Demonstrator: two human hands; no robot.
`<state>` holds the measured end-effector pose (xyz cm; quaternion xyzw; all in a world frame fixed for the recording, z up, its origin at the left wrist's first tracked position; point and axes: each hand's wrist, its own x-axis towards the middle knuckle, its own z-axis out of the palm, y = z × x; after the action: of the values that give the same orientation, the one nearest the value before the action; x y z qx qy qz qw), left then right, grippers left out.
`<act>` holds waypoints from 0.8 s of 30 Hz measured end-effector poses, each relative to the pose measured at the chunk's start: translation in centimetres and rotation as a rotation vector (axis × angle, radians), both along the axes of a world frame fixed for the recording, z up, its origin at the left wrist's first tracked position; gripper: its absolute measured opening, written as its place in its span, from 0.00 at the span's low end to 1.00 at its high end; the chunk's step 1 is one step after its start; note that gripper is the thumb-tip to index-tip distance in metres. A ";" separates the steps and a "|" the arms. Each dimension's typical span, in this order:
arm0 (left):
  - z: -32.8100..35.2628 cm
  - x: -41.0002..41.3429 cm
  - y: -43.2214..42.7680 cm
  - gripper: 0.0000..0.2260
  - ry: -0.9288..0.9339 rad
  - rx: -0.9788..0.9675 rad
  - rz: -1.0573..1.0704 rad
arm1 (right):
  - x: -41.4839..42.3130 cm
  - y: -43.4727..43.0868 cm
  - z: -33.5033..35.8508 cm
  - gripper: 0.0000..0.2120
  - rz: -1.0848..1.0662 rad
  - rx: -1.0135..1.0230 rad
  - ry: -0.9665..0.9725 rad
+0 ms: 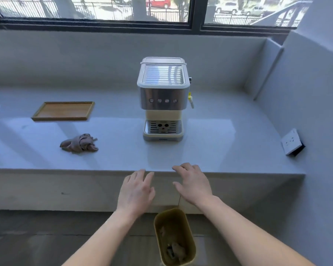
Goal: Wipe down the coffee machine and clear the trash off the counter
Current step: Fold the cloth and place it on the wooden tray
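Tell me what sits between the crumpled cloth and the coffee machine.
Nothing: in the head view, only bare grey counter lies between the crumpled brownish cloth and the cream-and-steel coffee machine.

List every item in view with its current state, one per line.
coffee machine: upright, drip tray bare
cloth: crumpled on counter
wooden tray: flat, empty
bin: on floor, trash inside
left hand: open, empty
right hand: open, empty

Cloth (79, 143) and tray (62, 111) lie left of coffee machine (162, 98).
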<state>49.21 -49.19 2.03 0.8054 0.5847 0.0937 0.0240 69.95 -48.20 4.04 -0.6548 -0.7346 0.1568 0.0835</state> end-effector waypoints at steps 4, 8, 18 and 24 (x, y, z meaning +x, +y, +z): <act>1.8 -2.6 1.9 0.21 -0.005 0.074 0.043 | -1.9 1.5 1.8 0.24 0.042 0.048 -0.028; 3.0 -6.5 3.6 0.21 0.022 0.116 0.052 | -5.6 2.7 3.2 0.24 0.040 0.082 -0.038; 5.3 -17.0 6.9 0.23 0.035 0.098 0.080 | -15.4 6.5 5.9 0.24 -0.022 0.100 -0.033; 6.1 -21.4 8.4 0.21 0.041 0.096 0.099 | -19.9 9.1 6.4 0.26 0.029 0.104 -0.074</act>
<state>27.78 -40.79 8.17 0.7776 0.6190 0.1059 -0.0314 50.08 -39.11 10.40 -0.6442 -0.7538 0.0952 0.0878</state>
